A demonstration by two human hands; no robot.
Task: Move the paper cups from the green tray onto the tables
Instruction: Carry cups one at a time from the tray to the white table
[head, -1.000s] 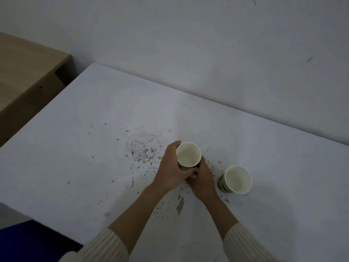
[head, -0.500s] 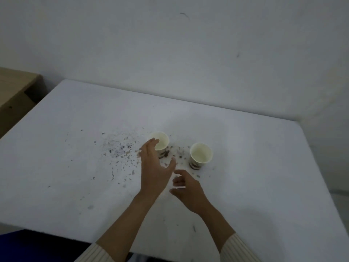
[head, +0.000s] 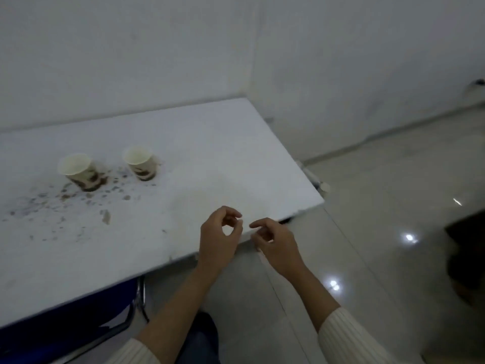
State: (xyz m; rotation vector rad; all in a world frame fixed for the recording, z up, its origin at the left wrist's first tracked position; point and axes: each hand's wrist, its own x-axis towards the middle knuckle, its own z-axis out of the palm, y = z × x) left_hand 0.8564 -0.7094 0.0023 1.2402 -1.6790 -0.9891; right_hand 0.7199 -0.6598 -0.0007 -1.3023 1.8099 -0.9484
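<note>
Two paper cups stand upright on the white table [head: 215,158], side by side at its left part: the left cup [head: 78,172] and the right cup [head: 140,162]. Both are white inside with a brown print. My left hand [head: 219,237] hovers over the table's near right edge, fingers loosely curled and apart, holding nothing. My right hand [head: 275,241] is just right of it, past the table edge over the floor, also curled and empty. No green tray is in view.
Dark flecks and stains [head: 78,203] mark the table around the cups. A blue chair with a metal frame [head: 110,324] is tucked under the near edge. Shiny tiled floor [head: 367,245] lies to the right, with a dark object [head: 467,258] at the far right.
Both hands let go of the left cup and drew back to the table's near right edge. My view has swung right, so the cups now sit far left.
</note>
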